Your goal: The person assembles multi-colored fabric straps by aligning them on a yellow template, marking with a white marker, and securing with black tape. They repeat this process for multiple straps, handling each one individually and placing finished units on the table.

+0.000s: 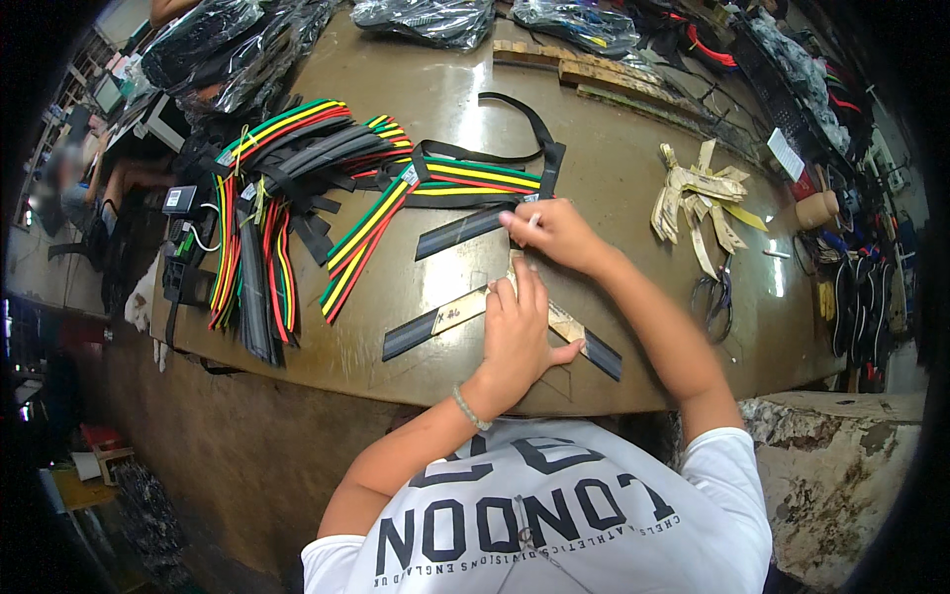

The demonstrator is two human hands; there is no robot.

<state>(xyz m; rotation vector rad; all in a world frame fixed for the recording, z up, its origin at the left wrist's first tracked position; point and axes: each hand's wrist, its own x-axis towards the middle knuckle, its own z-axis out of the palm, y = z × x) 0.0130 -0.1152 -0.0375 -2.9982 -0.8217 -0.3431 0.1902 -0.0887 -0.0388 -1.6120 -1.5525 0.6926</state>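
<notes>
My left hand point(515, 332) lies with fingers stretched and thumb spread, pressing down a cream angled template point(461, 312). Under the template, dark grey-black webbing point(408, 337) sticks out at both ends, slanting down to left and right. Just above it, my right hand point(569, 236) is closed round a slim white pen-like stick point(535, 220); its tip cannot be made out. A short black webbing piece point(455, 236) reaches up to the right hand's fingers. Behind lie green, yellow, red and black striped straps point(475, 178) with a black loop point(542, 124).
Bundled striped and black straps point(262, 208) fill the table's left. A tied bunch of cream templates point(698, 188), scissors point(714, 297) and a white pen point(776, 253) lie to the right. Wooden bars point(614, 77) and plastic-wrapped packs point(424, 20) sit at the far side.
</notes>
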